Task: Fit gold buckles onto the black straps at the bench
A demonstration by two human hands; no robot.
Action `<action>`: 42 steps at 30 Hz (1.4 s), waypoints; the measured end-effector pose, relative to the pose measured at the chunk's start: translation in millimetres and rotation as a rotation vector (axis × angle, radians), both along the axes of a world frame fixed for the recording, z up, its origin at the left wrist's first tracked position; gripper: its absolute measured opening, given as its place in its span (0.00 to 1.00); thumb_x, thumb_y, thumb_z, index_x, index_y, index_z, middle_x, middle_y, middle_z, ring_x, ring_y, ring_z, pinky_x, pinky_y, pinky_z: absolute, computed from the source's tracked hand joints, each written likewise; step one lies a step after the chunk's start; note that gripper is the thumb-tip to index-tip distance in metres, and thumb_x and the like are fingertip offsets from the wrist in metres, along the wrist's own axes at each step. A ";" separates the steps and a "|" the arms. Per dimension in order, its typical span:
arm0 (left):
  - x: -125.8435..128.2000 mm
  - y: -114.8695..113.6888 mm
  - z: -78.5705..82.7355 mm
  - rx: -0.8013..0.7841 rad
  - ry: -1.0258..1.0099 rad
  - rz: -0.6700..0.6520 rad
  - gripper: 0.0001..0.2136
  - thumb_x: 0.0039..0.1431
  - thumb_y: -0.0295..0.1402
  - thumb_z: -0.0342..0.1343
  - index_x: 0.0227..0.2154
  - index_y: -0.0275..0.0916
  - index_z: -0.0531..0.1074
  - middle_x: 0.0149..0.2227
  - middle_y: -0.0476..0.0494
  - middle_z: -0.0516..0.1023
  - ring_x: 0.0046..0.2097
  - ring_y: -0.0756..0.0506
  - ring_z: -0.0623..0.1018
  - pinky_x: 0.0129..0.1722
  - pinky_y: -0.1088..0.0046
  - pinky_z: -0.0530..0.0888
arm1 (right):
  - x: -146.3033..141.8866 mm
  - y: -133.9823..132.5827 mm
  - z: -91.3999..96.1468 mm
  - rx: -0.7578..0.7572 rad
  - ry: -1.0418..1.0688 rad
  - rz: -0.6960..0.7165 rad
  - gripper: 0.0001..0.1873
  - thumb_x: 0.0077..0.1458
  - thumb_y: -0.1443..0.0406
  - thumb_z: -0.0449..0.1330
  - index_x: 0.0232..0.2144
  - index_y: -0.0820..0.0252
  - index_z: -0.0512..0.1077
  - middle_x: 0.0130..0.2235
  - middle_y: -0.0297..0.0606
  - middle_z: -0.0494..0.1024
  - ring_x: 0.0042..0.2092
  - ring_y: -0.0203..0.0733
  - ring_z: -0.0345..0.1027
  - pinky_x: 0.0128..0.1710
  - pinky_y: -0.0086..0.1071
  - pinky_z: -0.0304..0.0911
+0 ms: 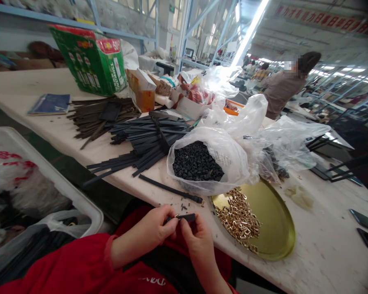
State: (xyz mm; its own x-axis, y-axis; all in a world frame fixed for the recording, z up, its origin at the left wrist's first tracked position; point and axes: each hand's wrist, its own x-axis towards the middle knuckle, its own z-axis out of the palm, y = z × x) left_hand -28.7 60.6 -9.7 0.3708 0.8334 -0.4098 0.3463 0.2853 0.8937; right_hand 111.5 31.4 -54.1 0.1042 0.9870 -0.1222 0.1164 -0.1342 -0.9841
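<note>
Left of the gold tray (pixel 274 220), in the head view, both hands work close together by the near edge of the table (pixel 325 241). The left hand (pixel 159 226) is nearly closed, pinching a dark strap (pixel 188 217) beside a small gold metal piece; the right hand (pixel 200 243), thumb and fingers also drawn in, grips the part nearer the tray. Beyond them (buckle end toward the tray) lies another strap (pixel 168 188). A plastic bag (pixel 237 157) of black loops (pixel 199 161) crowds the tray's far left rim, while gold buckles (pixel 239 218) heap inside it. To the tray's right, tabletop stretches, giving room, toward two phones (pixel 366 220).
</note>
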 end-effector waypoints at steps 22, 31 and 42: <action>1.5 -0.6 11.5 -0.077 -0.096 -0.045 0.10 0.50 0.40 0.47 0.25 0.38 0.59 0.20 0.53 0.68 0.17 0.55 0.64 0.17 0.81 0.59 | 5.3 5.1 22.6 -0.116 0.377 0.072 0.08 0.47 0.61 0.61 0.28 0.59 0.68 0.27 0.30 0.72 0.30 0.35 0.65 0.32 0.28 0.62; 0.9 -8.3 11.1 0.014 -0.013 -0.023 0.08 0.53 0.37 0.46 0.25 0.39 0.60 0.19 0.54 0.67 0.18 0.54 0.65 0.17 0.80 0.59 | 3.7 -5.5 25.8 0.146 -0.052 0.026 0.04 0.49 0.63 0.59 0.26 0.57 0.69 0.29 0.35 0.74 0.33 0.40 0.66 0.35 0.32 0.62; -9.7 14.2 7.4 0.061 -0.082 -0.079 0.12 0.51 0.42 0.52 0.29 0.39 0.60 0.21 0.54 0.70 0.21 0.52 0.68 0.20 0.80 0.61 | 12.9 17.0 35.6 0.055 0.044 0.339 0.10 0.54 0.58 0.53 0.27 0.57 0.66 0.26 0.30 0.69 0.30 0.36 0.63 0.30 0.28 0.60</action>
